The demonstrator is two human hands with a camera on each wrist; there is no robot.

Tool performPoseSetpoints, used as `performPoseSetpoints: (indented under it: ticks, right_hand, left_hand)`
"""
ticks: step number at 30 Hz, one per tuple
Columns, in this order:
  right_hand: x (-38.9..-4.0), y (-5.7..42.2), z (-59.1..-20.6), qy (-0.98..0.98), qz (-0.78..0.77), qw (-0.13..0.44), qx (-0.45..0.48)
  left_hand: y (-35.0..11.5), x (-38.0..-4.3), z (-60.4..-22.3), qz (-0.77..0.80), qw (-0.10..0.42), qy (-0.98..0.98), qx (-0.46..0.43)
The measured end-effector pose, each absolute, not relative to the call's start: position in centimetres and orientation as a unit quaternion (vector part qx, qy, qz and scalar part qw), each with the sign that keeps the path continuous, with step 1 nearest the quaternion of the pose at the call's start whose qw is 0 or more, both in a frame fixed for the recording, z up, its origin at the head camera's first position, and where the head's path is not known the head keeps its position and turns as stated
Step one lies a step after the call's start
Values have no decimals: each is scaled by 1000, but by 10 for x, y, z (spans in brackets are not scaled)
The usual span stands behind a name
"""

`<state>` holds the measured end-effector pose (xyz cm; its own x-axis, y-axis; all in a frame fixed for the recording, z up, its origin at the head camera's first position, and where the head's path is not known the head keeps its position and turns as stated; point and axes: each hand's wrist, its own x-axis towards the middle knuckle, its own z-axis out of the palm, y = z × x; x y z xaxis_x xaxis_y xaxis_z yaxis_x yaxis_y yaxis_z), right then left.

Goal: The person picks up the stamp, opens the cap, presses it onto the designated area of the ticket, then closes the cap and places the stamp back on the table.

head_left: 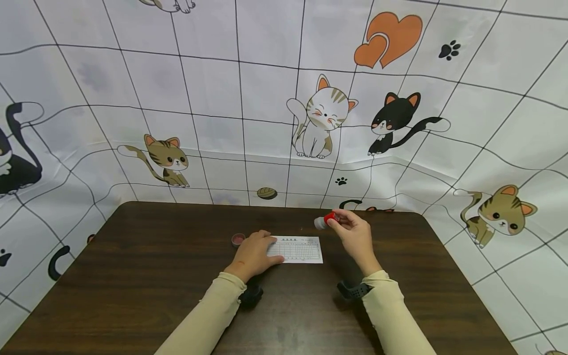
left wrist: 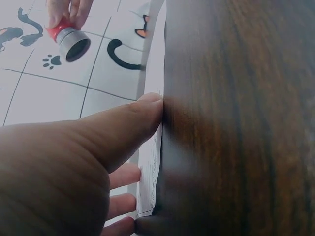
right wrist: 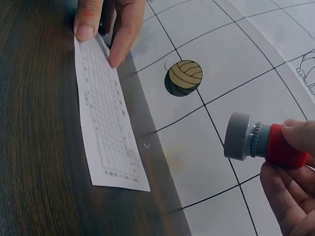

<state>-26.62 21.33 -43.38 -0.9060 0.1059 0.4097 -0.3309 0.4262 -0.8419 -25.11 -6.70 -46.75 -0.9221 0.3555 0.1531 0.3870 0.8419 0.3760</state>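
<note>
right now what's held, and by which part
The right hand pinches the stamp by its red end; the left hand rests on the paper.

The left hand (head_left: 254, 252) covers part of the slip (head_left: 310, 250), its text (head_left: 289, 239) illegibly small.

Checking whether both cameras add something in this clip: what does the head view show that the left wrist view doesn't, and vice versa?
Only the head view: the small round container beside the left grip, the pale sleeves and the orange hearts.

Only the left wrist view: the dark end face of the red-and-grey stamp.

Both: the printed sheet with the left grip touching it, the stamp held in the right grip, and the patterned backdrop.
</note>
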Motion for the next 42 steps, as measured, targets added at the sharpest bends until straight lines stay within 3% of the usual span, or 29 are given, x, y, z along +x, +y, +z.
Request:
performPoseSetpoints:
  ticks: [19,42]
  right_hand:
    - [-260,196,-436,-826,507,192,154]
    - [-253,184,-440,-862,459,133,168]
  left_hand:
    - [-69,-251,-471,-208,40,-959,-189]
    - [-66,-251,-468,-214,35,-959,-182]
